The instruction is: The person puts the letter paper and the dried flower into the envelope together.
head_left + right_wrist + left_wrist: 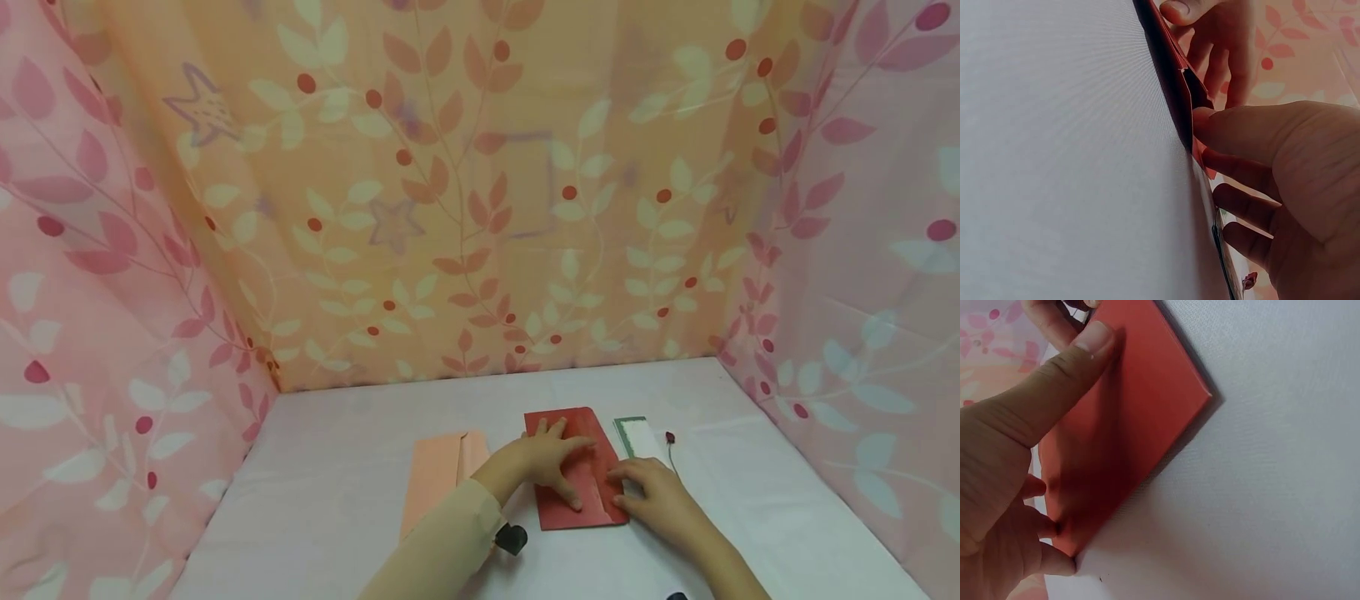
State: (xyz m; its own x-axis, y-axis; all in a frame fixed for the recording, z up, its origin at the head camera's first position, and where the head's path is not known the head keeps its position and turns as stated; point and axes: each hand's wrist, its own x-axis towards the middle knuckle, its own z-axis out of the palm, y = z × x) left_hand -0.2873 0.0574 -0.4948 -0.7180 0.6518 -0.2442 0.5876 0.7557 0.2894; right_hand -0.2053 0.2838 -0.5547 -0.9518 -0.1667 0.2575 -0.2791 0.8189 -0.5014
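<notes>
A red envelope (596,479) lies on the white tabletop, its long flap on the right side. My left hand (546,460) rests spread on top of it, thumb and fingers straight and apart. In the left wrist view the thumb lies along the red face of the envelope (1147,381), with the other fingertips by its far edge. My right hand (660,496) is at the right edge, pinching the flap between thumb and index finger. The right wrist view shows a gap at the envelope's opening (1194,87) beside that thumb (1229,128).
A peach envelope (435,471) lies left of the red one, partly behind the left sleeve (442,542). To the right are a white card with a green border (636,437) and a small dried red rose (671,437) on a thin stem. Patterned curtains (450,208) surround the table.
</notes>
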